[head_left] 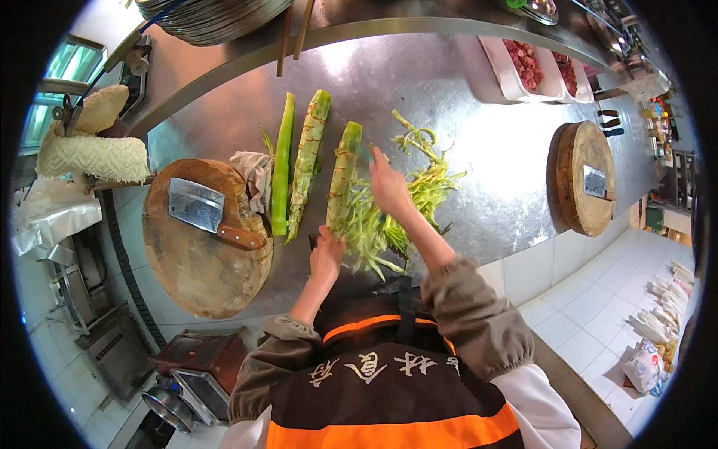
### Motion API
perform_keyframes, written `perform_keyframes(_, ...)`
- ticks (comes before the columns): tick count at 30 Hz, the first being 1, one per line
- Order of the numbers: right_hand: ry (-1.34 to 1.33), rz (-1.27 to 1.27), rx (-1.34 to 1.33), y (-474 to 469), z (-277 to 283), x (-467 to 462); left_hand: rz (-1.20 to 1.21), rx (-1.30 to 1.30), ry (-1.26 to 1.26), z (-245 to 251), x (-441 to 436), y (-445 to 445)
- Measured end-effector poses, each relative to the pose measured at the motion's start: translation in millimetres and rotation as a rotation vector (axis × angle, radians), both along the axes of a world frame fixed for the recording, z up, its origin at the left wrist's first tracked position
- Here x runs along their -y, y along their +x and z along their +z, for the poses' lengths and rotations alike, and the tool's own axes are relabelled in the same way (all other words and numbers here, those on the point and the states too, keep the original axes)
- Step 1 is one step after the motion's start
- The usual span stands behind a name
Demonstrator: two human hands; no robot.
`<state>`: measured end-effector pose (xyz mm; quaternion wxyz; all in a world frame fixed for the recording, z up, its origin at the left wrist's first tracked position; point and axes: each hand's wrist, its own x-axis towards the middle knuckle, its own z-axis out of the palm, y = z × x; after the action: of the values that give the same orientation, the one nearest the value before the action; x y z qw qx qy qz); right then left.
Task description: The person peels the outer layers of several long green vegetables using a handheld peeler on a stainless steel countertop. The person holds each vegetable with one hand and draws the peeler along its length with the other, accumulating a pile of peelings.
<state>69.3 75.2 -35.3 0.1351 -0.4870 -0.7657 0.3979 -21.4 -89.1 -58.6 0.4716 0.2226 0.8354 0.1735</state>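
My left hand grips the near end of a partly peeled celtuce stem, which points away from me on the steel counter. Over the stem's far right side, my right hand is closed around a small teal-coloured tool, probably a peeler; it is blurred and mostly hidden by the fingers. Green peelings lie in a loose heap beneath and beside my right forearm. Left of the held stem rest an unpeeled celtuce stem with leaf scars and a smooth, peeled one.
At left, a cleaver lies on a round wooden chopping block, beside a crumpled cloth. Another block with a cleaver stands right. White trays hold raw meat at the back. A raised steel shelf borders the counter's far side.
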Motion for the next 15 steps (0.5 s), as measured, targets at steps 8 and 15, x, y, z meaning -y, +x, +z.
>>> perform_keyframes(8, 0.074, 0.252, 0.071, 8.2, -23.9, 38.7, -0.385, -0.15, 0.03, 2.7, 1.2, -21.5)
perform_keyframes(15, -0.05, 0.007, 0.059, -16.9, -11.4, -3.1, -0.345, -0.164, -0.111, 5.5, -1.4, -17.6)
